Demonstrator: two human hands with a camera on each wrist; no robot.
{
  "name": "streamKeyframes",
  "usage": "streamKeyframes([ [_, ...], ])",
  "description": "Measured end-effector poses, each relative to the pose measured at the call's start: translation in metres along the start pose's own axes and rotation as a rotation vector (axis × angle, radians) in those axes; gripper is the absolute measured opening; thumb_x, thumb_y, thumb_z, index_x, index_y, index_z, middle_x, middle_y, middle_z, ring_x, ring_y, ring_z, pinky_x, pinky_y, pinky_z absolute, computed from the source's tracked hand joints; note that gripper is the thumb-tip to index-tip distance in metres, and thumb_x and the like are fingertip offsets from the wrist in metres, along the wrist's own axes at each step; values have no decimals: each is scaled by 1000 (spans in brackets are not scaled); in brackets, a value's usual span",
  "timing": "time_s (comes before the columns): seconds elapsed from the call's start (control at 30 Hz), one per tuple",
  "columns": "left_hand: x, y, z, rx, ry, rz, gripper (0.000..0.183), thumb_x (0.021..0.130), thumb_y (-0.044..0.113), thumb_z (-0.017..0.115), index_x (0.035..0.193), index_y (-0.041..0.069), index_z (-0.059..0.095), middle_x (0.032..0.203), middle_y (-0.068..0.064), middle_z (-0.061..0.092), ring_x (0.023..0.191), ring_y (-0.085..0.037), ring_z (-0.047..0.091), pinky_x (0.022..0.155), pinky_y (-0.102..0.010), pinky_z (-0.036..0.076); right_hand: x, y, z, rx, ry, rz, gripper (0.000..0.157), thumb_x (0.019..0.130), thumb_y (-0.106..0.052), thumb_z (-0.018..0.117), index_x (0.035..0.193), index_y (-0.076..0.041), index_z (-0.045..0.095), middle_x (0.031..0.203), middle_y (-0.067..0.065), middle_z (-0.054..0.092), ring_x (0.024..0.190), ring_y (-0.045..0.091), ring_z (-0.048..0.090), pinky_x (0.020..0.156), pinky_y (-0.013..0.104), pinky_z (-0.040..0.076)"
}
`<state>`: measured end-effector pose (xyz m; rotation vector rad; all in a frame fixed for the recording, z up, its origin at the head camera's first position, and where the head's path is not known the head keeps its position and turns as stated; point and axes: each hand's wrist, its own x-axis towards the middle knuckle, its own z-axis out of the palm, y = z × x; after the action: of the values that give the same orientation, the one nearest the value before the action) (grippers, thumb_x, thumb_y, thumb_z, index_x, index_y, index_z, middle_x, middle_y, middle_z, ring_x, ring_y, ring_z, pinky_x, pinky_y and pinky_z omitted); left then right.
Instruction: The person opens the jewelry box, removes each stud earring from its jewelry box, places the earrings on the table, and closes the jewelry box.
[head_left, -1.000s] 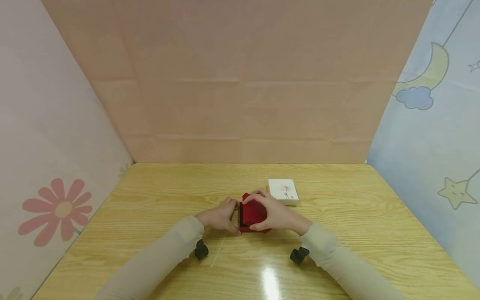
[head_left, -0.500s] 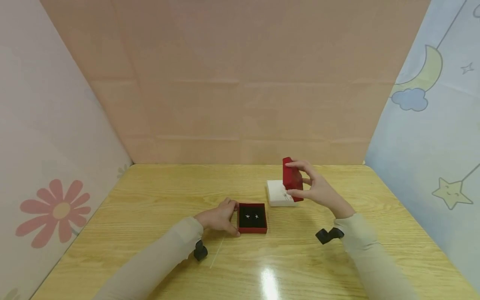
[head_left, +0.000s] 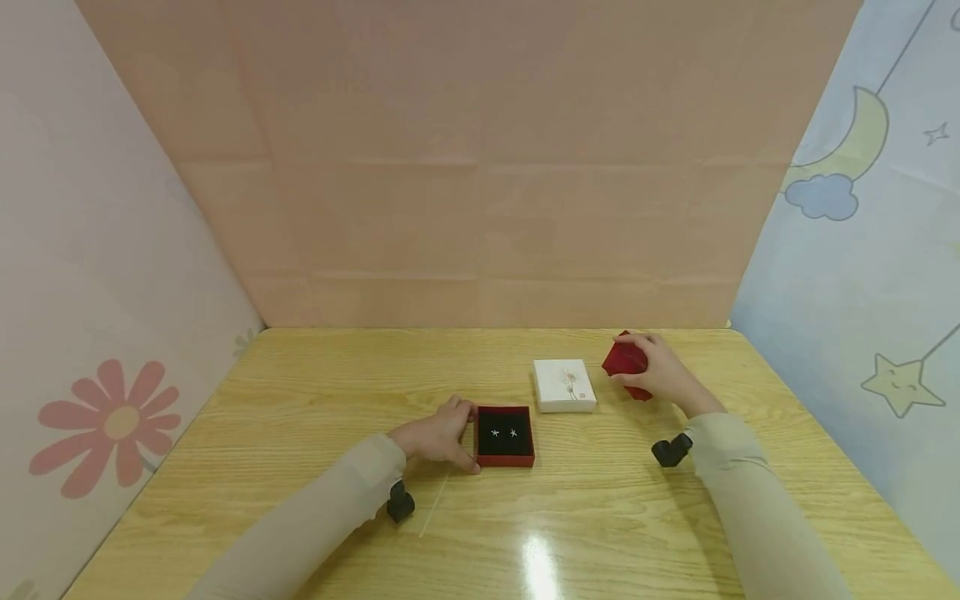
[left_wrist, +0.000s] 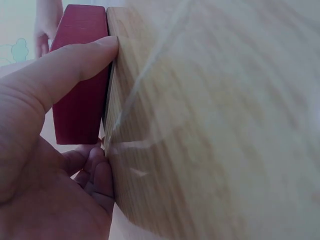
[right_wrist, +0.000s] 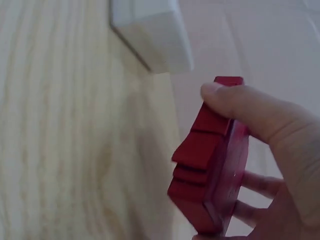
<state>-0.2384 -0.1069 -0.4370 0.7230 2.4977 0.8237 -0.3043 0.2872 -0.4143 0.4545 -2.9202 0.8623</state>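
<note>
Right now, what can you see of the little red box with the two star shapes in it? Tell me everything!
The red box is squarish, low-walled and open-topped, seemingly card, with a black insert bearing two small silvery star shapes. It sits flat on the wood-look table, nearer the person than the white box. The left grip holds it at its left side.

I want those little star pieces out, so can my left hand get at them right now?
Probably yes: the left hand should only need to let go of the open red box; nothing covers the star pieces on the black insert, and the right hand holds the red lid aside.
</note>
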Motion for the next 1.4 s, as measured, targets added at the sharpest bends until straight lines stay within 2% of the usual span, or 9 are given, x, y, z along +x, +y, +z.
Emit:
streamKeyframes([
  [0.23,0,0,1,7,-1,-13,81,72,28,85,134,2,39,128,-10,39,120,-24,40,104,-41,38,2,11,11,-47,-91,67,72,81,-32,78,140,-7,46,140,35,31,116,55,40,85,61,47],
  [0.5,0,1,0,13,-5,-17,81,73,28,85,134,1,38,129,-10,39,121,-24,40,104,-42,38,0,9,15,-96,-130,56,69,82,-32,77,139,-6,47,137,36,34,116,56,39,84,59,46],
  [0.63,-1,2,-1,7,-9,-17,81,74,27,85,134,0,38,129,-11,39,121,-25,39,103,-42,38,-1,11,16,-113,-137,43,68,83,-33,76,138,-6,48,138,35,35,115,55,40,83,57,46],
  [0.87,-1,3,-1,1,-9,-19,81,73,26,85,134,-1,38,130,-12,39,121,-26,40,104,-43,38,-1,11,15,-144,-147,17,72,83,-35,75,140,-5,45,141,37,33,118,58,39,86,63,43],
  [1.07,1,1,0,7,-11,-16,81,73,27,85,133,0,38,129,-12,38,121,-26,39,104,-43,37,-2,0,13,-212,-103,11,77,87,-45,68,144,-3,40,142,37,34,125,58,35,97,72,29],
  [1.13,1,0,0,11,-14,-14,81,73,28,85,133,0,38,129,-12,38,121,-26,39,103,-43,38,-1,-7,12,-180,-69,2,74,91,-42,64,146,-2,37,144,38,30,129,59,29,100,74,23],
  [1.27,1,-1,0,16,-20,-13,82,74,30,85,135,1,37,130,-11,38,122,-25,39,103,-42,38,0,-28,10,-69,3,-39,66,96,-31,60,148,0,32,149,34,28,134,55,24,104,70,20],
  [1.4,1,-1,0,16,-19,-19,82,74,30,84,135,2,37,131,-10,38,122,-24,39,103,-41,38,-2,-54,9,47,57,-90,62,97,-29,59,148,-3,34,150,27,32,138,48,27,108,65,22],
])
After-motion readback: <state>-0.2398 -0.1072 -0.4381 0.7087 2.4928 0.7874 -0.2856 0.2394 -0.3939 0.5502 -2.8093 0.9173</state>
